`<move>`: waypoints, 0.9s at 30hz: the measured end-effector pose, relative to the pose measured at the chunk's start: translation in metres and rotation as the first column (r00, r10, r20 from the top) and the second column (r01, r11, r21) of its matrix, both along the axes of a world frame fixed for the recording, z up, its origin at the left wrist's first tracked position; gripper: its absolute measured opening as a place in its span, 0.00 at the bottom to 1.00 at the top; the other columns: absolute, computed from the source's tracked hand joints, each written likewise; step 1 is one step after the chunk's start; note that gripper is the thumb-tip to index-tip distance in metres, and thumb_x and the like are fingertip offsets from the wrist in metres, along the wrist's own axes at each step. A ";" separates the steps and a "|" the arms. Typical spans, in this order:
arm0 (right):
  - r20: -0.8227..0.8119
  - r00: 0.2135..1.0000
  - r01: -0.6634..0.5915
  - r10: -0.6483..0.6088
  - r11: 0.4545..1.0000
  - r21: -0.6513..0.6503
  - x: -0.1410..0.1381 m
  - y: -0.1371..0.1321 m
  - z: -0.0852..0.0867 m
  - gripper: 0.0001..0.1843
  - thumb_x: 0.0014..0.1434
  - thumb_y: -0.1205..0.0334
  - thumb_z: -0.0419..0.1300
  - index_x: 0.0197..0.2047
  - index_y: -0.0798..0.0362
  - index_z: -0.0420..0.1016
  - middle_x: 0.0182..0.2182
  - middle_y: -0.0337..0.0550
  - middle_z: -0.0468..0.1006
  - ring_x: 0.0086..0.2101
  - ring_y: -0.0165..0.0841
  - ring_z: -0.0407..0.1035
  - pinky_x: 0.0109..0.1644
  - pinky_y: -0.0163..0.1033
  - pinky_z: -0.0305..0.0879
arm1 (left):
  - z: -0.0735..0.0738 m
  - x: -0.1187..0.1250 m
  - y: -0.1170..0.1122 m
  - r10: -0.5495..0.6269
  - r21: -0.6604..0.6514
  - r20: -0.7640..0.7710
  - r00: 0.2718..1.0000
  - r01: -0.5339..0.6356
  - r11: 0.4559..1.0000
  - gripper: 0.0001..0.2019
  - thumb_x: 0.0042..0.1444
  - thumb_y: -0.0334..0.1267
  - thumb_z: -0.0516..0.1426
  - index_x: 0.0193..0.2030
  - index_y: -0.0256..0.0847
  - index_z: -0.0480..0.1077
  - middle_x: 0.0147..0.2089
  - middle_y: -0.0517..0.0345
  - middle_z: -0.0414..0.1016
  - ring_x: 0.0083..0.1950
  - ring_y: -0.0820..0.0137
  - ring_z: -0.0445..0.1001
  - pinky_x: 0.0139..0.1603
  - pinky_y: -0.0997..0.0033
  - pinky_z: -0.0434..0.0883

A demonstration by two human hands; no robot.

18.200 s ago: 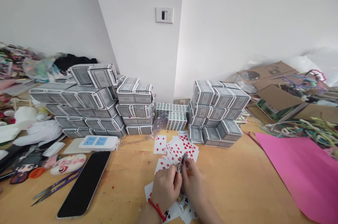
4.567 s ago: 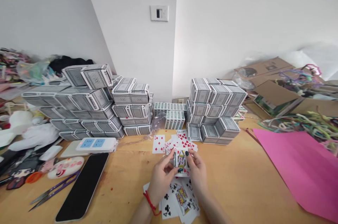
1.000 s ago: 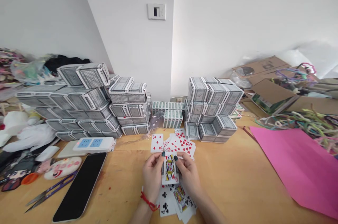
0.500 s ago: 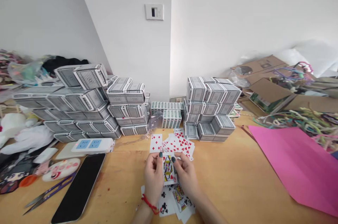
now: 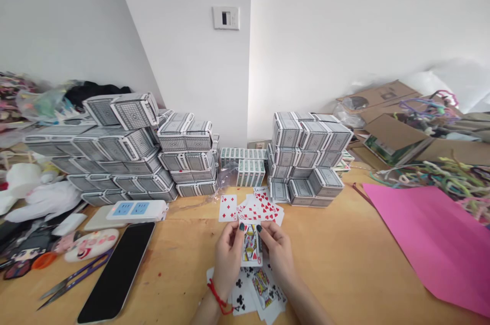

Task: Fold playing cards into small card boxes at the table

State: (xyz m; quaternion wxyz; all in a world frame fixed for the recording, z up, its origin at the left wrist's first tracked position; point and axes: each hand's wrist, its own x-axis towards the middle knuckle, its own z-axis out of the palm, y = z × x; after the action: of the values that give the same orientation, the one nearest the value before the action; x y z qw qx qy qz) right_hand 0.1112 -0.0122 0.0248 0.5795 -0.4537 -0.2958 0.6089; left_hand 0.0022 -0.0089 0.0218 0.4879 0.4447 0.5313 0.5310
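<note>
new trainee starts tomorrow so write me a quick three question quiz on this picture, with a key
1. Which arm wears the thin red cord bracelet? A: left. B: right. C: both.
2. True or false: the purple-handled metal scissors lie to the left of the black rectangular phone.
3. Fill in: the left hand and right hand hold a white-bordered rectangular playing card whose suit is ___.

Key: 1. A; 2. True; 3. hearts.

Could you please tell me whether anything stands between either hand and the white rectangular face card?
Nothing visible does: the left hand and right hand hold the white rectangular face card with a red heart directly, one at each side.
</note>
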 end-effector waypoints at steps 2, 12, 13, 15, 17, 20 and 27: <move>0.002 1.000 -0.001 0.001 1.000 0.000 0.001 0.000 0.000 0.12 0.44 0.54 0.63 0.27 0.54 0.71 0.18 0.35 0.68 0.19 0.27 0.58 0.23 0.31 0.54 | 0.000 0.001 -0.001 -0.042 0.010 0.002 0.999 0.042 0.999 0.09 0.49 0.43 0.54 0.31 0.39 0.67 0.27 0.60 0.69 0.29 0.70 0.67 0.30 0.74 0.65; -0.069 0.995 -0.079 0.078 0.997 -0.013 -0.004 -0.002 -0.002 0.11 0.47 0.54 0.59 0.32 0.49 0.64 0.18 0.30 0.62 0.18 0.26 0.56 0.21 0.30 0.54 | 0.003 0.001 -0.006 -0.063 0.035 0.021 0.998 0.062 0.997 0.07 0.52 0.42 0.51 0.30 0.40 0.63 0.27 0.61 0.66 0.28 0.71 0.65 0.28 0.75 0.65; -0.058 0.996 -0.068 0.067 0.997 -0.024 -0.004 -0.001 -0.003 0.11 0.47 0.54 0.59 0.32 0.49 0.63 0.17 0.29 0.62 0.17 0.26 0.55 0.21 0.30 0.53 | 0.003 0.002 -0.006 -0.066 0.027 0.029 0.997 0.065 0.998 0.07 0.52 0.42 0.51 0.30 0.41 0.63 0.27 0.61 0.66 0.28 0.71 0.65 0.28 0.75 0.65; -0.041 0.998 -0.042 0.041 0.999 -0.033 -0.004 -0.001 -0.005 0.11 0.46 0.55 0.58 0.31 0.49 0.63 0.17 0.30 0.62 0.17 0.26 0.55 0.21 0.31 0.53 | 0.002 0.004 -0.006 -0.080 0.008 0.048 0.996 0.080 0.997 0.07 0.51 0.42 0.51 0.30 0.41 0.62 0.26 0.62 0.65 0.27 0.71 0.64 0.27 0.75 0.65; -0.037 0.999 -0.023 0.022 0.999 -0.030 -0.003 0.000 -0.006 0.10 0.45 0.56 0.58 0.30 0.49 0.63 0.18 0.30 0.62 0.17 0.26 0.55 0.21 0.31 0.53 | 0.002 0.005 -0.006 -0.095 -0.001 0.058 0.994 0.095 0.995 0.06 0.51 0.41 0.50 0.31 0.42 0.62 0.26 0.62 0.65 0.27 0.72 0.64 0.27 0.75 0.64; -0.028 1.000 -0.010 0.009 1.000 -0.018 -0.002 0.001 -0.007 0.08 0.45 0.58 0.58 0.29 0.49 0.64 0.18 0.30 0.63 0.18 0.27 0.56 0.21 0.31 0.54 | 0.002 0.005 -0.007 -0.091 0.004 0.046 0.995 0.090 0.996 0.05 0.51 0.41 0.50 0.30 0.42 0.61 0.26 0.63 0.65 0.27 0.71 0.63 0.28 0.75 0.64; -0.029 1.000 -0.012 0.012 1.000 -0.008 -0.002 0.001 -0.009 0.06 0.45 0.59 0.56 0.27 0.50 0.63 0.19 0.32 0.64 0.19 0.28 0.58 0.23 0.32 0.56 | 0.002 0.002 -0.005 -0.088 0.035 0.020 0.996 0.088 0.996 0.05 0.50 0.39 0.50 0.29 0.41 0.63 0.27 0.61 0.66 0.28 0.70 0.65 0.29 0.75 0.64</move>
State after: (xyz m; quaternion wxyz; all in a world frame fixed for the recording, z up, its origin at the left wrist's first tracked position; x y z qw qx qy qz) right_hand 0.1087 -0.0115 0.0161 0.5782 -0.4456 -0.2876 0.6200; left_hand 0.0037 -0.0143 0.0241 0.5089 0.4701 0.4969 0.5225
